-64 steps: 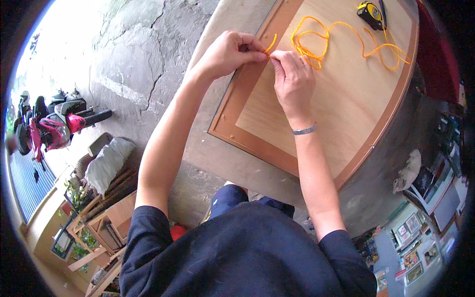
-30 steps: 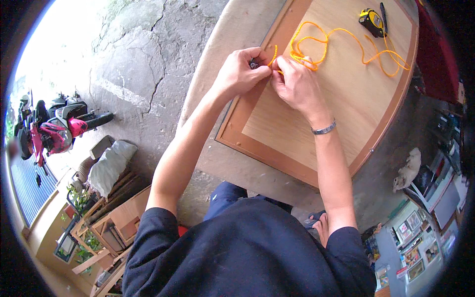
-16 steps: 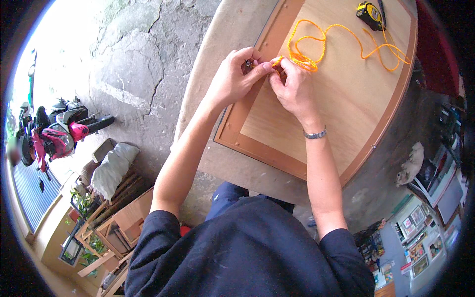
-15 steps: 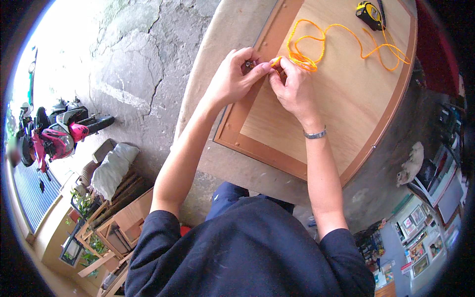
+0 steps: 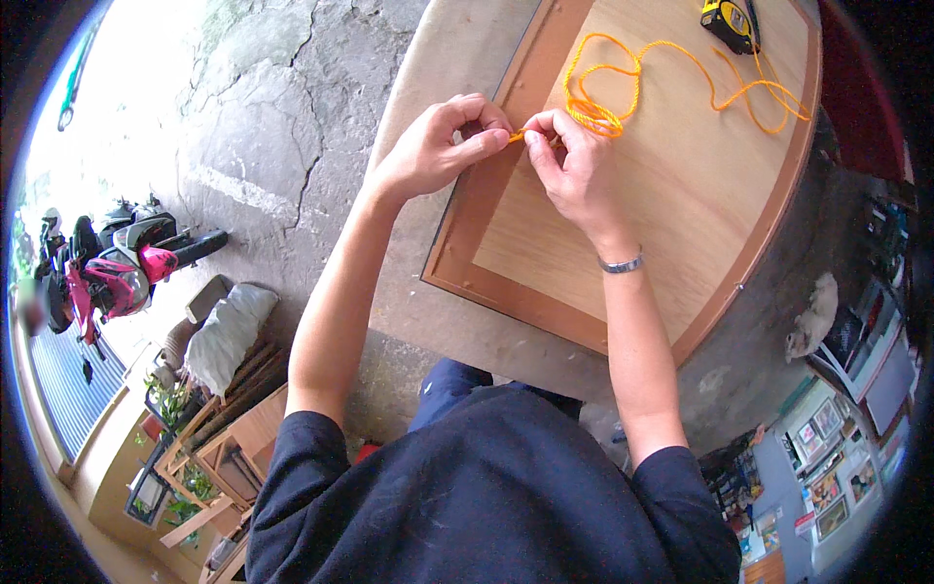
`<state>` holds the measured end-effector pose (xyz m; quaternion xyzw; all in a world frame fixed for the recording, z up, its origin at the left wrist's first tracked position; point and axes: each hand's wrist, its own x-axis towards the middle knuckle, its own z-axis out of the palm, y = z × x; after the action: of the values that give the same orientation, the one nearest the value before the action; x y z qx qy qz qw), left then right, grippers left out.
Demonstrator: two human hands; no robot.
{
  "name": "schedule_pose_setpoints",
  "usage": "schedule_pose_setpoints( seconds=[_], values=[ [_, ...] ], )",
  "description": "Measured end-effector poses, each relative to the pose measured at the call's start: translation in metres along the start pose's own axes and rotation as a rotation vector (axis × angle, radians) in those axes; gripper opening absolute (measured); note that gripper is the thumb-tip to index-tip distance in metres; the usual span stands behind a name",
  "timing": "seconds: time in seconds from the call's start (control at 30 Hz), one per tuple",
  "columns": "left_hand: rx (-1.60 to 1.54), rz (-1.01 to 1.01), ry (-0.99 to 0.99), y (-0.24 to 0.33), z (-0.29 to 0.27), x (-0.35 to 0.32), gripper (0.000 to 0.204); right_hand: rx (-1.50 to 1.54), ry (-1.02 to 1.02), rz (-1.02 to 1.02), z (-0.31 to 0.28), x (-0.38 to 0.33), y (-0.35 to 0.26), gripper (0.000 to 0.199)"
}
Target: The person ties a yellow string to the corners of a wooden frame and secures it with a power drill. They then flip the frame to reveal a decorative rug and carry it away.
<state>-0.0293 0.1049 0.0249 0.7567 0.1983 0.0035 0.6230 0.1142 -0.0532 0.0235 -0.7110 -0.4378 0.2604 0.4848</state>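
An orange cord [image 5: 639, 76] lies in loose loops over a framed wooden panel [image 5: 584, 234], and one end of it runs into my hands. Between the fingertips of my left hand [image 5: 449, 141] and my right hand [image 5: 569, 161] a short stretch of this cord shows, above the panel's brown left border. Thumb and fingers of the left hand are pinched on it. My right hand, with a metal band at the wrist, pinches the cord close beside. What lies inside the curled fingers of either hand is hidden.
A yellow and black tape measure [image 5: 730, 26] rests at the panel's far right, with a dark slim object by it. Beneath the panel is a beige surface [image 5: 428, 107]. Motorcycles [image 5: 122, 258] and stacked wood [image 5: 229, 438] are off left; a pale animal [image 5: 812, 313] lies right.
My left hand has drawn slightly left, away from the right, so a short piece of cord now shows between them. The right hand stays nearly in place.
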Motion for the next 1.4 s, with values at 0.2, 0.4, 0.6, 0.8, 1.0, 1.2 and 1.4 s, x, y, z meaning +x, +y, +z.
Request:
schedule_pose_setpoints(
  seconds=[0.2, 0.4, 0.6, 0.8, 1.0, 1.2, 1.4],
  values=[
    [0.201, -0.026, 0.094, 0.023, 0.007, 0.002, 0.025, -0.058, 0.083, -0.077, -0.009, -0.004, -0.013, 0.014],
    [0.45, -0.073, -0.06, 0.04, 0.007, 0.022, 0.024, -0.72, -0.216, -0.131, -0.04, -0.011, -0.038, 0.02],
    [0.198, -0.271, -0.112, 0.06, 0.006, 0.028, 0.02, -0.704, -0.074, -0.228, -0.037, -0.032, -0.028, 0.01],
    [0.145, -0.22, -0.037, 0.056, 0.018, 0.026, 0.014, -0.595, 0.017, -0.082, -0.025, -0.033, -0.018, 0.008],
    [0.248, -0.274, 0.007, 0.066, 0.016, 0.026, 0.014, -0.573, 0.068, -0.143, -0.029, -0.024, -0.011, 0.013],
    [0.08, -0.243, -0.005, 0.049, 0.012, 0.027, 0.013, -0.5, 0.148, -0.226, -0.021, -0.018, -0.003, 0.012],
    [-0.002, -0.254, 0.002, 0.042, 0.012, 0.024, 0.014, -0.534, 0.137, -0.269, -0.021, -0.008, 0.0, 0.004]
  ],
)
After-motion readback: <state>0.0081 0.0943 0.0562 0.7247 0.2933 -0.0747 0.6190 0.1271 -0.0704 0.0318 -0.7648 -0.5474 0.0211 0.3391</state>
